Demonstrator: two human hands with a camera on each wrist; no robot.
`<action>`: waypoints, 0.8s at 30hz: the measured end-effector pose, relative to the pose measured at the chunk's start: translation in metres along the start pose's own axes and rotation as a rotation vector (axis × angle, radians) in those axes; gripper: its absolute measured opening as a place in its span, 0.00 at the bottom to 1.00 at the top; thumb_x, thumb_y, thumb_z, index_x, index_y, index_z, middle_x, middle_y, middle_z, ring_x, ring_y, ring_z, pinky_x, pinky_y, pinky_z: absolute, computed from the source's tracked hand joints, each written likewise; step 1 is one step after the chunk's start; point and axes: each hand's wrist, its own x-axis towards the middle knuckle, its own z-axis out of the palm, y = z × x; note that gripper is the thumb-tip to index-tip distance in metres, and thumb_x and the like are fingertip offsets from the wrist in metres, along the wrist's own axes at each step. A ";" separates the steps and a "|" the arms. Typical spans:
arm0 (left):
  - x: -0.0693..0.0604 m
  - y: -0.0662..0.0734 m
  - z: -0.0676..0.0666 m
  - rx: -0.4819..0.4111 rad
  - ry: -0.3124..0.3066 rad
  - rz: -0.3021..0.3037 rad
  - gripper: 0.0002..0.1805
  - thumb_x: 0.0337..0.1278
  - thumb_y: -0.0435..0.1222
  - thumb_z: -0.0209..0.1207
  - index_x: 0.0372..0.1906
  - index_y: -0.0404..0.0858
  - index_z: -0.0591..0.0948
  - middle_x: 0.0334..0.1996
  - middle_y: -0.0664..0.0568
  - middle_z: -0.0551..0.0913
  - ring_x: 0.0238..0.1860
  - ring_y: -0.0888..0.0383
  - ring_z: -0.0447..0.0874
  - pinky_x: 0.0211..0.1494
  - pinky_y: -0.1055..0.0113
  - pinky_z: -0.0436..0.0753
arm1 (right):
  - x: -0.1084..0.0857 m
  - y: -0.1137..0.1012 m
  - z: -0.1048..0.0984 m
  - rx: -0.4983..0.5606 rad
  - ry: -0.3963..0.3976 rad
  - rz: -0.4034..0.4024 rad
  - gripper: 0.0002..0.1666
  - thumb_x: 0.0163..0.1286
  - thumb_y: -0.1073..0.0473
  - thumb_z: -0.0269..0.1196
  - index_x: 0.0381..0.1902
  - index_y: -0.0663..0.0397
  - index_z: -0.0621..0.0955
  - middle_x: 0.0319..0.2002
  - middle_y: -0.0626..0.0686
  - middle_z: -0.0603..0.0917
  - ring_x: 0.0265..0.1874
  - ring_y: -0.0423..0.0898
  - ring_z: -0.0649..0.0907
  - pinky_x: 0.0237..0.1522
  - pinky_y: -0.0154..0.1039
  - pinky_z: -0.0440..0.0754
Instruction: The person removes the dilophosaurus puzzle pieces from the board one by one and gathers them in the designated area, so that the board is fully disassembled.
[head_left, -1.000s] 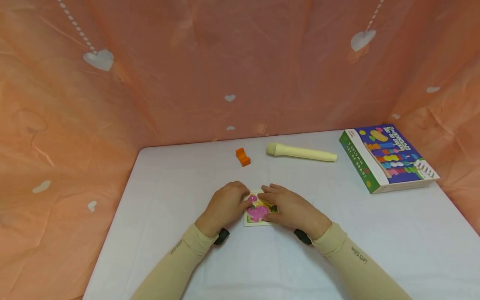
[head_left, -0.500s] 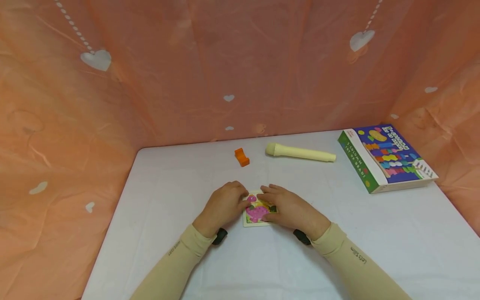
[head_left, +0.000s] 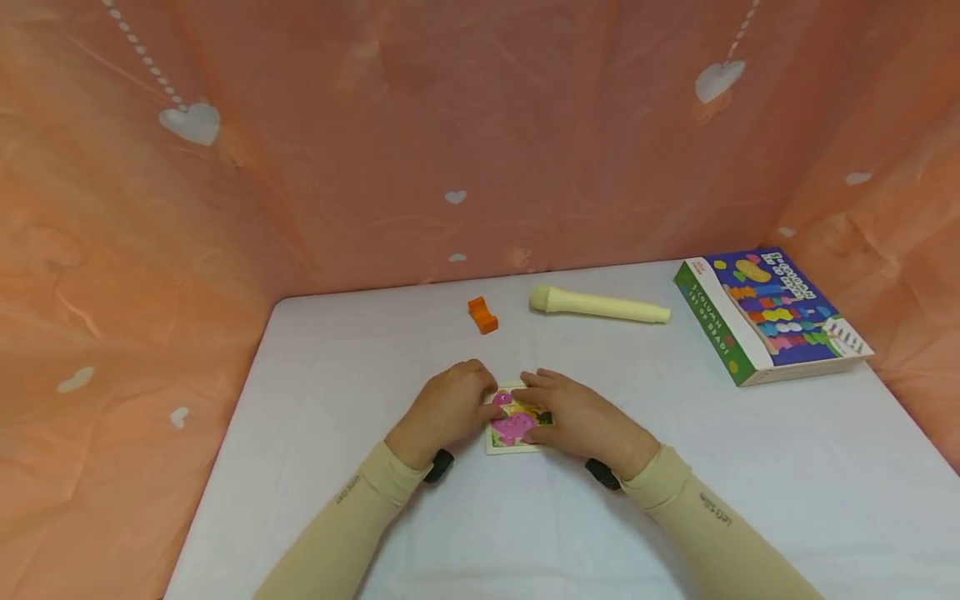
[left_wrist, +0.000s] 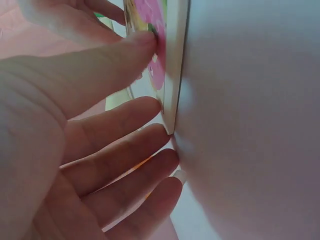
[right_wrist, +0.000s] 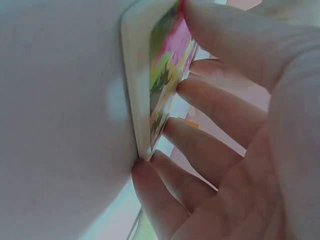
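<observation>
A peach-orange sheet printed with pale hearts [head_left: 375, 150] hangs behind and beside a white-covered table [head_left: 337, 367]. Near the table's middle, a small, flat, cream-bordered square board with a pink dinosaur picture [head_left: 514, 428] lies between two bare hands. The left hand [head_left: 446, 412] rests its thumb on the pictured face, its slack, nearly straight fingers reaching the left edge and corner. The right hand [head_left: 588, 417] lies over the other side, thumb touching the picture, fingers loosely extended along the board; neither hand is clenched. Beyond the board sits an orange block with a curved notch [head_left: 483, 316]; to its right, a pale-yellow, microphone-shaped stick [head_left: 600, 305]. Farther right lies a blue-and-green cardboard bead-set box [head_left: 776, 317]. Beige sleeves [head_left: 352, 508] cover both forearms.
</observation>
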 end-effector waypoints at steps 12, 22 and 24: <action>0.002 -0.004 0.003 0.011 -0.008 -0.023 0.22 0.63 0.51 0.76 0.50 0.38 0.88 0.50 0.50 0.85 0.52 0.53 0.82 0.60 0.55 0.87 | 0.001 -0.002 0.001 -0.006 0.002 -0.004 0.36 0.71 0.48 0.75 0.72 0.54 0.81 0.80 0.59 0.73 0.83 0.62 0.68 0.79 0.59 0.71; 0.004 -0.006 0.005 -0.044 0.060 -0.013 0.19 0.62 0.48 0.77 0.45 0.38 0.88 0.44 0.51 0.86 0.48 0.53 0.83 0.58 0.57 0.87 | 0.001 -0.003 0.000 -0.006 -0.001 0.009 0.36 0.70 0.48 0.76 0.73 0.52 0.81 0.80 0.59 0.73 0.83 0.62 0.67 0.79 0.60 0.71; 0.004 -0.005 0.005 -0.069 0.068 -0.024 0.17 0.63 0.47 0.77 0.44 0.38 0.89 0.41 0.51 0.87 0.44 0.54 0.83 0.55 0.58 0.87 | 0.001 -0.003 0.000 -0.008 -0.004 0.010 0.36 0.70 0.48 0.76 0.73 0.52 0.81 0.80 0.59 0.73 0.83 0.62 0.67 0.79 0.60 0.71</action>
